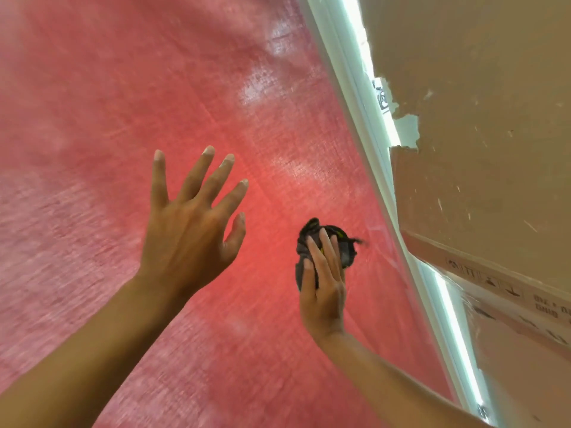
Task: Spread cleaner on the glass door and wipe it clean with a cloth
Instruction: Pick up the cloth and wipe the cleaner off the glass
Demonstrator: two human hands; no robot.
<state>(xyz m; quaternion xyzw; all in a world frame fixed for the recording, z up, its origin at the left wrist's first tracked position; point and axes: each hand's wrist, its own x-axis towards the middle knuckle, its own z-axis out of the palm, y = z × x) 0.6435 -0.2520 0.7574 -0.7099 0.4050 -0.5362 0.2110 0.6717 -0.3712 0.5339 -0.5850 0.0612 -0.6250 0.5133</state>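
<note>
Glass door (154,72): large pane showing red-pink with a woven-looking texture behind or on it; fills the left and centre of the view. Whitish hazy smears lie on its upper right part and near the centre.

Door frame (364,97): pale white strip, brightly lit along one edge, running diagonally from top centre to bottom right, bordering the pane on the right.

Brown cardboard sheets (479,149): to the right of the frame, torn at one edge, printed handling symbols and text on a lower strip.

Left hand (191,223): bare, released, fingers straight and spread, back toward the camera, raised in front of the pane at centre left. Whether it touches the glass cannot be told.

Right hand (324,288): bare, lower centre right, fingers laid over and grasping the cloth against the pane.

Dark grey crumpled cloth (343,245): bunched under the right hand's fingers, a yellow-green fleck showing, just left of the frame.
</note>
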